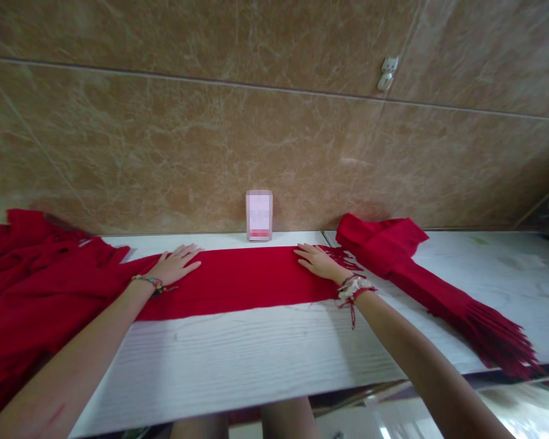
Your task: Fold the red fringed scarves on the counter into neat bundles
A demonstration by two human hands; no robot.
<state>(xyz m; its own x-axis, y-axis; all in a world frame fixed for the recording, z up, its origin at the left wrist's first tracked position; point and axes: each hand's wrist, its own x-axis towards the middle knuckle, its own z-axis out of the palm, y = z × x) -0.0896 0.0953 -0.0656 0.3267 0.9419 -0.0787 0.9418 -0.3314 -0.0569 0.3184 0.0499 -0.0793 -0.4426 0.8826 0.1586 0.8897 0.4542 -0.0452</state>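
A red scarf [247, 277] lies spread flat across the white table, its fringed end at the right. My left hand [174, 266] rests on it toward the left, fingers stretched out and palm down. Near the fringe, my right hand [319, 262] also lies flat on the cloth with its fingers spread. Neither hand grips anything. To the left the scarf runs into a crumpled heap of red cloth [50, 286], and where one piece ends there I cannot tell. Another red scarf [421, 286], folded, lies at the right with its fringe toward the front edge.
A tiled brown wall [210, 152] rises behind the white table [238, 353]. Against it leans a phone [259, 215] with a blurred screen. A small white hook [387, 73] is fixed on the wall. The table's front edge is close to my legs.
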